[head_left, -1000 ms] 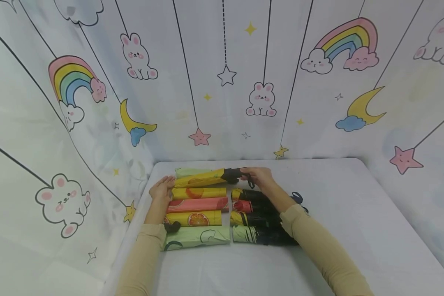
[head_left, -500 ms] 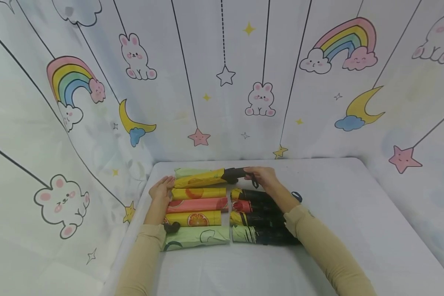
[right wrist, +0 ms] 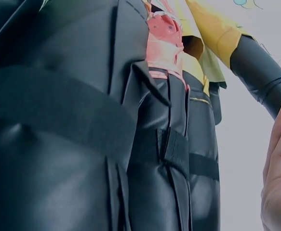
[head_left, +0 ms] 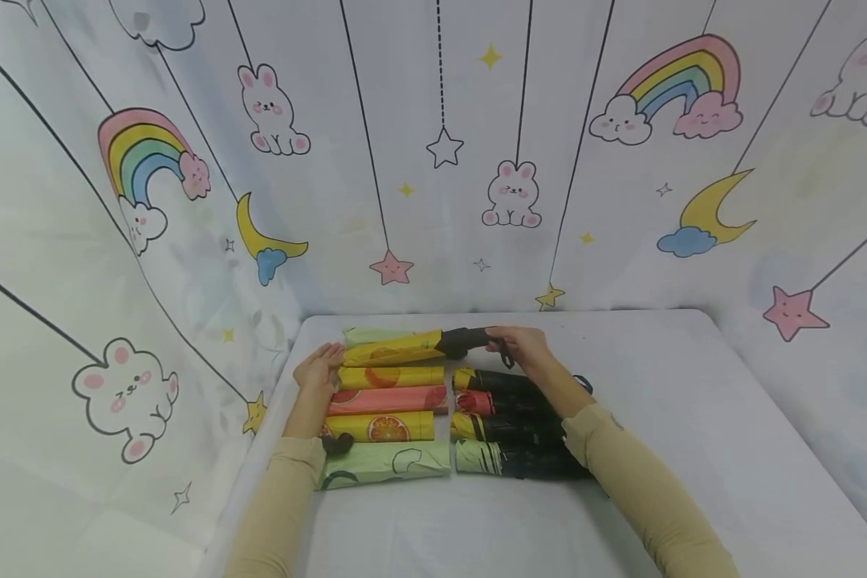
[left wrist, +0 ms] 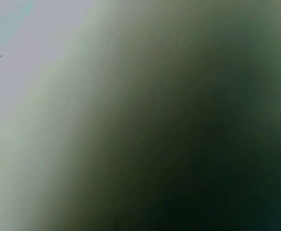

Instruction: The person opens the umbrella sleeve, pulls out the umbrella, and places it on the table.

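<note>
In the head view, my right hand [head_left: 523, 349] grips the dark handle of a folded umbrella [head_left: 470, 339]. The handle juts out of the right end of a yellow orange-print sleeve [head_left: 393, 350], which sits tilted with its right end higher. My left hand [head_left: 319, 371] holds the sleeve's left end; the thumb is hidden. In the right wrist view, the fingers [right wrist: 277, 154] lie along the dark handle [right wrist: 258, 70], below the yellow sleeve. Only blurred pale cloth shows in the left wrist view.
Nearer me lie a yellow sleeve [head_left: 397, 377], a red one [head_left: 386, 400], another yellow one [head_left: 405, 427] and a green one [head_left: 390, 464]. Dark folded umbrellas [head_left: 520, 459] line up to their right, under my right forearm. Behind is another green sleeve [head_left: 376, 334].
My right hand has slid a little to the right, and slightly more of the dark handle shows beside the sleeve. My left hand stays at the sleeve's left end.
</note>
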The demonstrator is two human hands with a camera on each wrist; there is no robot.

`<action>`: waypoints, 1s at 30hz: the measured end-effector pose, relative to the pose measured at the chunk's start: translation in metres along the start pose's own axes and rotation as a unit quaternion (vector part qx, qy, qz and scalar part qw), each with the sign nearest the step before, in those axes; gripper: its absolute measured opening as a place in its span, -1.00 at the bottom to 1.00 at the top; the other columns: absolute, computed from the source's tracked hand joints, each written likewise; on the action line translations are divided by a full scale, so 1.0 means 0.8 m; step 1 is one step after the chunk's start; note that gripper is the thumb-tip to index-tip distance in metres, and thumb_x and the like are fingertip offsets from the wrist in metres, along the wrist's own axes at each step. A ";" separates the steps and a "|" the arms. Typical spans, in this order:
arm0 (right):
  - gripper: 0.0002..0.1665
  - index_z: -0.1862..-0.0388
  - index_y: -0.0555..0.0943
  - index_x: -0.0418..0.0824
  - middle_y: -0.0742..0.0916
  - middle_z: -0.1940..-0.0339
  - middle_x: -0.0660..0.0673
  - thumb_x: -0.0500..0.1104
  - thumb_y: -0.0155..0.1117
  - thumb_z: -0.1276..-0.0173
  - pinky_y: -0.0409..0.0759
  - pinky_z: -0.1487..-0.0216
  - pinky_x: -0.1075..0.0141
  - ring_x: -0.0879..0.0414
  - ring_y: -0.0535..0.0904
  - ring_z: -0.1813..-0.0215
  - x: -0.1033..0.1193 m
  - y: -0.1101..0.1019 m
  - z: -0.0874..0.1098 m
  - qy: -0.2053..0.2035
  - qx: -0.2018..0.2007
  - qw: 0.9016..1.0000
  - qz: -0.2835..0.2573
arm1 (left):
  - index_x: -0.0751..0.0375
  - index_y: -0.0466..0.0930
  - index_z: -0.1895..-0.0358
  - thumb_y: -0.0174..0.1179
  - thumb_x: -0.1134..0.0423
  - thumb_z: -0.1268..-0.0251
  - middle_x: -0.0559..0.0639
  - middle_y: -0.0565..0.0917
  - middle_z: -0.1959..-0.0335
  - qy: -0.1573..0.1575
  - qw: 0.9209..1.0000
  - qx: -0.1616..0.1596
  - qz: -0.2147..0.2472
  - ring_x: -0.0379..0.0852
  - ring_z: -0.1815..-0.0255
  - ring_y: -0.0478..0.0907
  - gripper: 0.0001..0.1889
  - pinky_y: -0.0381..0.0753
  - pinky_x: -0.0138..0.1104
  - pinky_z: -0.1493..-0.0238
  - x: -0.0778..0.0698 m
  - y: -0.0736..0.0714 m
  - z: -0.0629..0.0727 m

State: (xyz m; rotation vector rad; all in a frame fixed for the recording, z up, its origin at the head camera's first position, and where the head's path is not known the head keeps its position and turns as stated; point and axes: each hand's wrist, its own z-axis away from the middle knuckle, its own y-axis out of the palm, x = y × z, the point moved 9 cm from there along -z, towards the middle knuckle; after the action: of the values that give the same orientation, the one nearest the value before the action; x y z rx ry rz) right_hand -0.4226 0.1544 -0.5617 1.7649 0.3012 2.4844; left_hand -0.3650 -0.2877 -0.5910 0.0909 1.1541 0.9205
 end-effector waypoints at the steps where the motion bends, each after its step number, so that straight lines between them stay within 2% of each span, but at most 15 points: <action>1: -0.34 -0.19 0.65 -0.35 0.82 0.05 -0.14 -0.06 0.66 -0.21 0.37 -0.23 0.18 0.01 0.84 0.12 0.000 -0.001 0.000 -0.001 0.001 1.000 -0.002 | 0.42 0.35 -0.51 0.12 0.77 -0.32 0.34 0.50 -0.42 0.000 1.000 0.000 0.000 0.08 -0.36 0.58 -0.32 0.67 -0.30 -0.23 0.000 0.000 0.000; 8: -0.43 -0.13 0.67 -0.38 0.82 0.10 -0.15 -0.13 0.64 -0.23 0.49 -0.12 0.25 0.01 0.84 0.17 0.001 -0.011 -0.001 -0.011 0.001 1.000 -0.020 | 0.48 0.32 -0.50 0.07 0.80 -0.32 0.40 0.47 -0.43 0.010 1.000 0.008 0.004 0.15 -0.40 0.54 -0.34 0.66 -0.27 -0.25 0.000 0.003 0.002; 19: -0.51 -0.09 0.67 -0.38 0.80 0.11 -0.15 -0.17 0.61 -0.26 0.48 -0.08 0.27 0.04 0.83 0.23 0.002 -0.022 0.005 -0.019 0.000 0.999 -0.031 | 0.52 0.32 -0.49 0.08 0.81 -0.30 0.40 0.45 -0.42 0.017 1.000 0.011 -0.008 0.15 -0.39 0.53 -0.34 0.61 -0.24 -0.31 -0.001 0.008 0.004; 25: -0.50 -0.11 0.66 -0.39 0.80 0.10 -0.14 -0.18 0.60 -0.28 0.62 0.03 0.35 0.08 0.82 0.26 0.001 -0.027 0.005 -0.020 -0.005 0.999 -0.035 | 0.53 0.31 -0.49 0.07 0.82 -0.29 0.42 0.42 -0.45 0.017 1.000 0.018 0.004 0.18 -0.41 0.51 -0.33 0.60 -0.23 -0.31 -0.001 0.012 0.006; 30: -0.57 -0.05 0.69 -0.37 0.81 0.13 -0.12 -0.23 0.60 -0.27 0.69 0.11 0.39 0.09 0.82 0.29 0.002 -0.033 0.004 -0.020 -0.011 0.998 -0.050 | 0.51 0.31 -0.50 0.08 0.81 -0.30 0.40 0.44 -0.45 0.017 1.000 0.020 -0.005 0.17 -0.41 0.52 -0.34 0.60 -0.24 -0.32 -0.001 0.014 0.007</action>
State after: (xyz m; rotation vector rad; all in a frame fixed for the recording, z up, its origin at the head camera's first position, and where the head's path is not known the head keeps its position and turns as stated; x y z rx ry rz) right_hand -0.4212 0.1808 -0.5649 1.7443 0.3493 2.3714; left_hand -0.3672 -0.2788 -0.5820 0.1027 1.2046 0.8931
